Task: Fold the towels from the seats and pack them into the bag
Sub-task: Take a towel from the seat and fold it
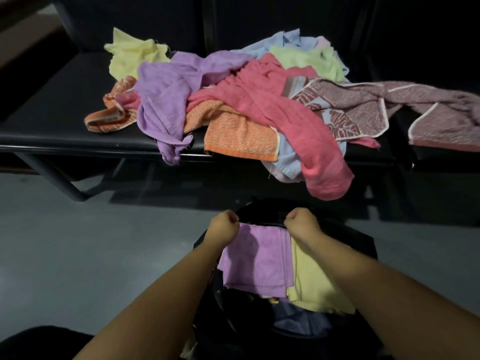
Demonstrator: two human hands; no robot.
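A folded purple towel (255, 258) lies in the open black bag (358, 245) on the floor, beside a folded yellow towel (311, 279). My left hand (223, 226) grips the purple towel's far left corner. My right hand (302, 222) grips its far right corner at the bag's rim. On the black seats (52, 107) behind lies a loose heap: a purple towel (166, 100), a pink one (272, 110), an orange one (239, 133), pale yellow (132, 53), light green (304, 61), light blue (280, 40) and patterned mauve towels (363, 107).
The seat bench stands on dark metal legs (59, 180) over a grey floor (91, 255). The pink towel hangs over the seat's front edge, just above the bag. A dark object (39, 341) shows at the bottom left corner.
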